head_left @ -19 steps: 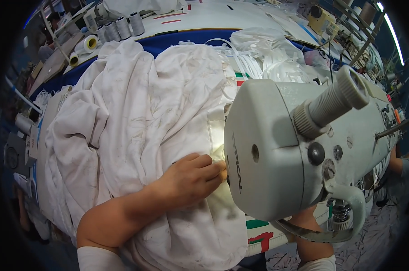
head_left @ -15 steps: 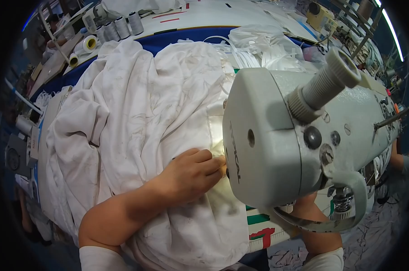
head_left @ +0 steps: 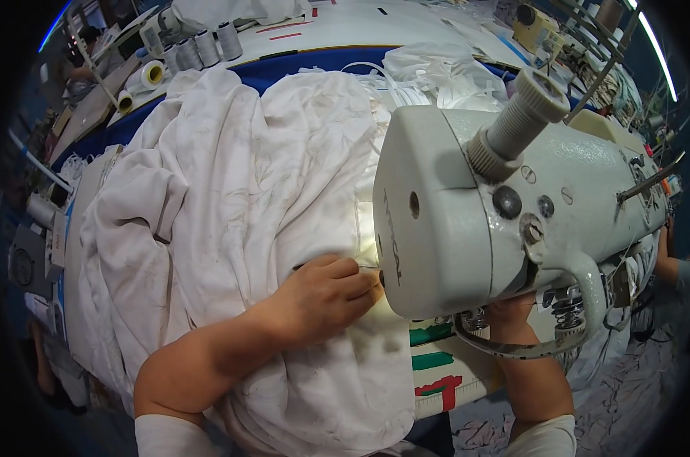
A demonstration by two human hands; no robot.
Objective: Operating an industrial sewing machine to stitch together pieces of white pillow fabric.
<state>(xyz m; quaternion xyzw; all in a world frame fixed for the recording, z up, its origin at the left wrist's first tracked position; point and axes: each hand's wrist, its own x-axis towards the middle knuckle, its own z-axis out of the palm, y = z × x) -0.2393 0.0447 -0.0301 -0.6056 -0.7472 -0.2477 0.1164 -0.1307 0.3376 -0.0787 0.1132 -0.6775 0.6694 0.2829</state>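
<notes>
Holding white cloth (head_left: 208, 190) left of the sewing machine (head_left: 436, 213) with a curled left hand (head_left: 329, 295).
The machine now looks higher, so more of the right hand (head_left: 512, 308) shows; can't tell its grip. The cloth hardly moved: work seems steady.

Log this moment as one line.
Left hand: curled on white fabric beside sewing machine | Right hand: partly hidden by sewing machine, grip unclear | Rest: grey thread spools beyond fabric

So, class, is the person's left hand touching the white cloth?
Touching. The head view shows the left hand lying on the white cloth, fingers curled, with no gap visible between them.
</notes>
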